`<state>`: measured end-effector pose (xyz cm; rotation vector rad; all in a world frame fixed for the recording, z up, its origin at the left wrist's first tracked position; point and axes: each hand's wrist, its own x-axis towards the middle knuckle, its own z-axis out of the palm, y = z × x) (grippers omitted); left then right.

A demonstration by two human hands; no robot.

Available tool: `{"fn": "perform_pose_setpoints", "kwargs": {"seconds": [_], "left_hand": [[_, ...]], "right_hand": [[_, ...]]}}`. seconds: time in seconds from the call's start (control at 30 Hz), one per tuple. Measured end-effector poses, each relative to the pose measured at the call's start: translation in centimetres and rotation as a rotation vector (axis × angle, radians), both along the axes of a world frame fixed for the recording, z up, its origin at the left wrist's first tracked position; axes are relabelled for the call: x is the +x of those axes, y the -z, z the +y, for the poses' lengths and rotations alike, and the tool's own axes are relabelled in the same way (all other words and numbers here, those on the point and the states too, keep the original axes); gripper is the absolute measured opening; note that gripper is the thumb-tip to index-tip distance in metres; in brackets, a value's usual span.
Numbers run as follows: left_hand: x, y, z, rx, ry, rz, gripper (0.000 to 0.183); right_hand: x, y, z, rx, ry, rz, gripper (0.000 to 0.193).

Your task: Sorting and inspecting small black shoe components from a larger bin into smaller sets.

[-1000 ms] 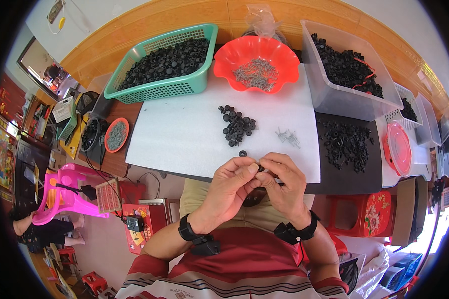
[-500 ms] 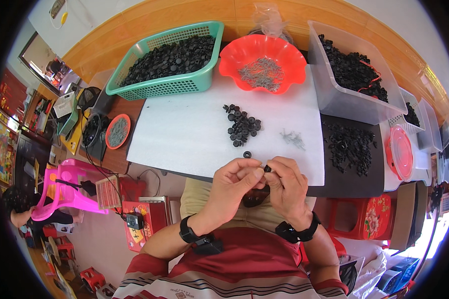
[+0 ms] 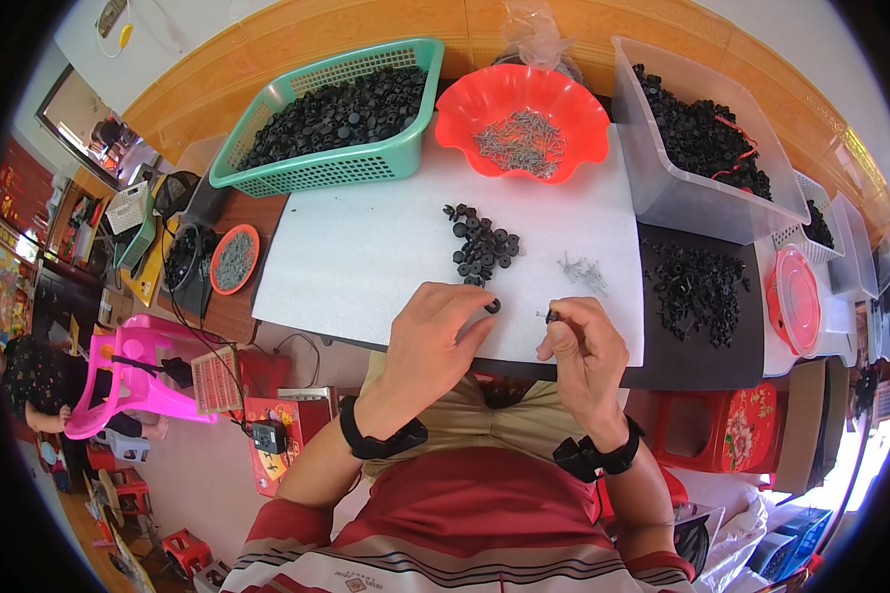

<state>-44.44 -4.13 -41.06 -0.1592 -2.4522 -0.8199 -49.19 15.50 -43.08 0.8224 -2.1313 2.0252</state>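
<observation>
My left hand [image 3: 427, 338] is over the white sheet, thumb and forefinger apart at a small round black cap [image 3: 493, 306] with a centre hole. The cap seems to lie on the sheet. My right hand [image 3: 585, 351], to its right, pinches a small black part [image 3: 552, 317] with a thin metal pin poking out leftward. The fingertips hide most of that part. Beyond my left fingers lies a loose pile of black caps [image 3: 483, 247]. A few silvery pins [image 3: 583, 272] are scattered beyond my right hand.
A green basket [image 3: 326, 168] of black caps, a red scalloped bowl [image 3: 588, 138] of pins and a clear bin [image 3: 702, 208] of black parts line the far side. More small black parts [image 3: 697, 296] lie at right on a dark mat. A pink chair [image 3: 133, 371] stands at left.
My hands, earlier together at a black part, have moved apart. The left has gone left and forward to the loose cap; the right keeps a black part with its pin now showing.
</observation>
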Motion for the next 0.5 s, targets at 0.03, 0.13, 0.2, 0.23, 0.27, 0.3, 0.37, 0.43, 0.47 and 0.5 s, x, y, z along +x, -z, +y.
{"fn": "perform_pose_setpoints", "kwargs": {"seconds": [0.03,0.13,0.2,0.23,0.27,0.3,0.37,0.43,0.47,0.5], "left_hand": [[-0.13,0.13,0.06,0.0,0.001,0.0,0.029],[-0.4,0.5,0.18,-0.024,0.013,-0.065,0.029],[-0.54,0.7,0.14,-0.031,0.023,-0.081,0.026],[-0.59,0.73,0.13,-0.031,0.023,-0.08,0.026],[-0.64,0.75,0.11,-0.021,0.032,-0.08,0.025],[-0.67,0.76,0.09,-0.012,0.041,-0.079,0.025],[-0.7,0.65,0.09,-0.009,0.051,-0.078,0.024],[-0.74,0.57,0.02,-0.006,0.06,-0.077,0.024],[-0.6,0.53,0.09,0.037,0.063,-0.099,0.023],[-0.44,0.49,0.15,0.079,0.066,-0.121,0.023]], "right_hand": [[-0.01,0.06,0.02,0.0,0.001,0.0,0.018],[-0.01,0.18,0.1,-0.022,-0.007,-0.023,0.019],[-0.02,0.17,0.17,-0.023,-0.017,-0.038,0.02],[-0.01,0.17,0.18,-0.023,-0.016,-0.037,0.02],[-0.01,0.19,0.15,-0.032,-0.018,-0.044,0.021],[-0.01,0.2,0.13,-0.04,-0.02,-0.051,0.021],[-0.03,0.15,0.12,-0.043,-0.022,-0.057,0.021],[-0.07,0.2,0.09,-0.046,-0.024,-0.064,0.021],[0.09,0.27,0.22,-0.057,-0.025,-0.08,0.019],[0.25,0.34,0.32,-0.068,-0.027,-0.097,0.018]]}}
